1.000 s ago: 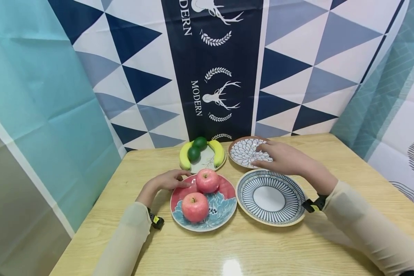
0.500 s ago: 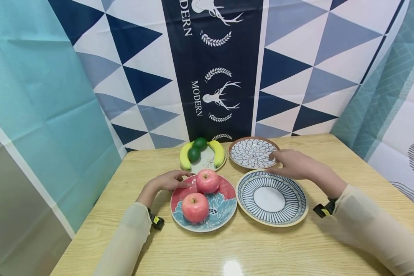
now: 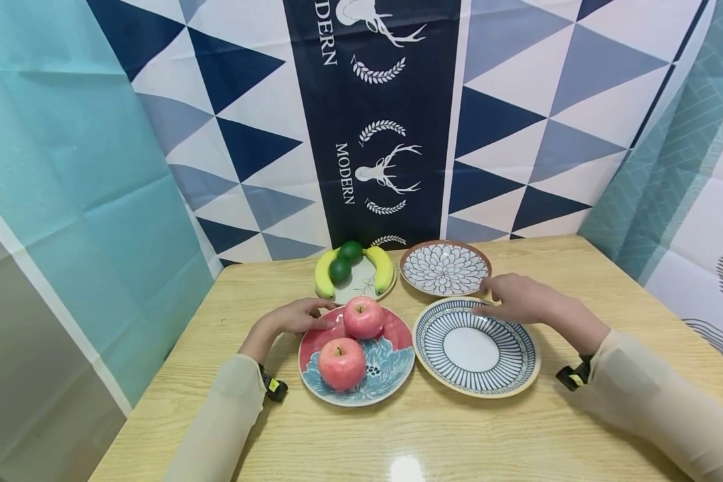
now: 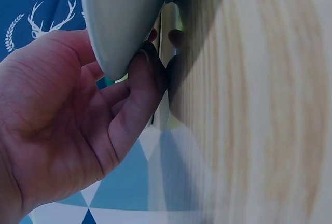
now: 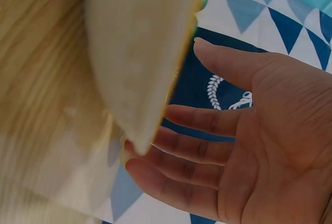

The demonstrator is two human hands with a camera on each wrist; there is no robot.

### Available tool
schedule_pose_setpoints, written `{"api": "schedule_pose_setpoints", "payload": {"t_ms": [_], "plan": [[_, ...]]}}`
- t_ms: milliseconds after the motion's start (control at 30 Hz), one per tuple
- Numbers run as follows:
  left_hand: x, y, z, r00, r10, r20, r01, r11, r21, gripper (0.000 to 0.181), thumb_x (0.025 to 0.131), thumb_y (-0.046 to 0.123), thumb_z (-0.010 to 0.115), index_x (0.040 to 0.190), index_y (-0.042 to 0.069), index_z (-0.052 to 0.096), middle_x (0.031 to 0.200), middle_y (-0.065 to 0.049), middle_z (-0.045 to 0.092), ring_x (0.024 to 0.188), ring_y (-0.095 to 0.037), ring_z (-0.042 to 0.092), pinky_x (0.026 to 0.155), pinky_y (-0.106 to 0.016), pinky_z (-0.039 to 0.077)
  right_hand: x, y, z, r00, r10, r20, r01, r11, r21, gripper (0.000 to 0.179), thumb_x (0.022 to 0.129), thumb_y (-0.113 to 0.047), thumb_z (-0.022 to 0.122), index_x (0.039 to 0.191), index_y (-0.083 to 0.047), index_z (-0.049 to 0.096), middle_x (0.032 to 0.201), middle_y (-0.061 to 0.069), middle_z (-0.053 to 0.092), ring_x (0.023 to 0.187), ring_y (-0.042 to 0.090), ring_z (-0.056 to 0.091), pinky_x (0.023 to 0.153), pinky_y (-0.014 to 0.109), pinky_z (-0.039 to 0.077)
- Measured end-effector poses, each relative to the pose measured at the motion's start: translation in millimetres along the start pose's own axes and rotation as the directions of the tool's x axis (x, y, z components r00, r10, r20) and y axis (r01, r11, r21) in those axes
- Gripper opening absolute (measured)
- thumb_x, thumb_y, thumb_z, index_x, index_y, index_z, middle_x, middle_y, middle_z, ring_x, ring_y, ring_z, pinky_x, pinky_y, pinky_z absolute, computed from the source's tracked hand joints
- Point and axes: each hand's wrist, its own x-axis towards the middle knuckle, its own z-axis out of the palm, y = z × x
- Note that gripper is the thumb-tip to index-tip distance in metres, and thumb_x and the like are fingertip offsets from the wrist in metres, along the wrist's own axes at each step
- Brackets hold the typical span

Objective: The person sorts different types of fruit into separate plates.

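My left hand (image 3: 298,315) grips the left rim of a red and blue plate (image 3: 391,385), thumb over the edge. Its fingers curl beneath the rim (image 4: 122,22) in the left wrist view. Two red apples, one near (image 3: 342,365) and one far (image 3: 363,317), sit on that plate. My right hand (image 3: 521,299) hovers at the far right rim of a blue-and-white striped plate (image 3: 471,349). In the right wrist view, its thumb stands apart from the plate's rim (image 5: 155,42), and the loosely bent fingers reach past the lower edge. Whether those fingers touch the plate, I cannot tell.
Behind stands a small pale plate (image 3: 361,278) with two bananas (image 3: 379,270) and two dark green round fruits (image 3: 340,270). A brown-rimmed flower-patterned plate (image 3: 445,268) sits beside it. A patterned cloth (image 3: 391,100) hangs behind the wooden table (image 3: 337,442).
My right hand has moved right and towards me, from over the flower-patterned plate to the striped plate's far right rim. The left hand and the plates have stayed put.
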Motion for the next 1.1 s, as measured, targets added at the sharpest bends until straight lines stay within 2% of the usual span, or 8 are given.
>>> {"api": "schedule_pose_setpoints", "payload": {"t_ms": [267, 433, 500, 700, 1100], "plan": [[-0.1, 0.3, -0.1, 1.000, 0.002, 0.001, -0.002, 1.000, -0.014, 0.042, 0.102, 0.028, 0.070, 0.141, 0.014, 0.063, 0.118, -0.010, 0.062, 0.101, -0.024, 0.057, 0.077, -0.033, 0.048, -2.7, 13.4, 5.1, 0.997, 0.047, 0.067, -0.052, 0.996, 0.076, 0.046, 0.099, -0.040, 0.075, 0.115, 0.002, 0.068, 0.090, 0.005, 0.067, 0.072, 0.016, 0.060, 0.063, 0.035, 0.052], [0.2, 0.8, -1.4, 1.000, 0.008, 0.005, -0.008, 1.000, -0.020, 0.046, 0.102, 0.027, 0.069, 0.145, 0.012, 0.061, 0.124, -0.011, 0.062, 0.103, -0.024, 0.057, 0.078, -0.032, 0.047, -2.3, 21.0, 8.0, 0.995, 0.035, 0.092, -0.045, 0.993, 0.111, 0.049, 0.097, -0.038, 0.077, 0.118, 0.006, 0.067, 0.093, 0.008, 0.067, 0.071, 0.015, 0.062, 0.062, 0.033, 0.053], [0.9, 0.5, -1.3, 1.000, 0.012, 0.005, -0.012, 1.000, -0.019, 0.047, 0.102, 0.027, 0.069, 0.146, 0.012, 0.061, 0.126, -0.011, 0.062, 0.106, -0.024, 0.056, 0.079, -0.032, 0.048, -2.1, 22.5, 9.0, 0.995, 0.025, 0.092, -0.035, 0.993, 0.109, 0.046, 0.096, -0.036, 0.078, 0.116, 0.004, 0.068, 0.092, 0.006, 0.067, 0.073, 0.015, 0.061, 0.064, 0.032, 0.052], [1.0, 1.2, -0.8, 1.000, 0.000, 0.002, 0.000, 1.000, -0.022, 0.046, 0.103, 0.027, 0.069, 0.146, 0.014, 0.061, 0.125, -0.010, 0.061, 0.105, -0.025, 0.056, 0.079, -0.032, 0.048, -1.9, 23.7, 12.0, 0.994, 0.036, 0.108, -0.050, 0.991, 0.128, 0.030, 0.095, -0.029, 0.080, 0.106, -0.003, 0.070, 0.084, 0.002, 0.062, 0.070, 0.015, 0.057, 0.059, 0.032, 0.048], [0.3, 2.2, -0.1, 1.000, -0.005, -0.008, 0.005, 1.000, 0.002, 0.047, 0.100, 0.031, 0.072, 0.144, 0.014, 0.062, 0.124, -0.011, 0.063, 0.106, -0.027, 0.056, 0.082, -0.034, 0.050, -1.5, 26.2, 13.9, 0.992, 0.042, 0.120, -0.058, 0.990, 0.129, 0.021, 0.096, -0.024, 0.080, 0.102, -0.007, 0.069, 0.083, 0.002, 0.059, 0.073, 0.016, 0.054, 0.062, 0.032, 0.046]]}}
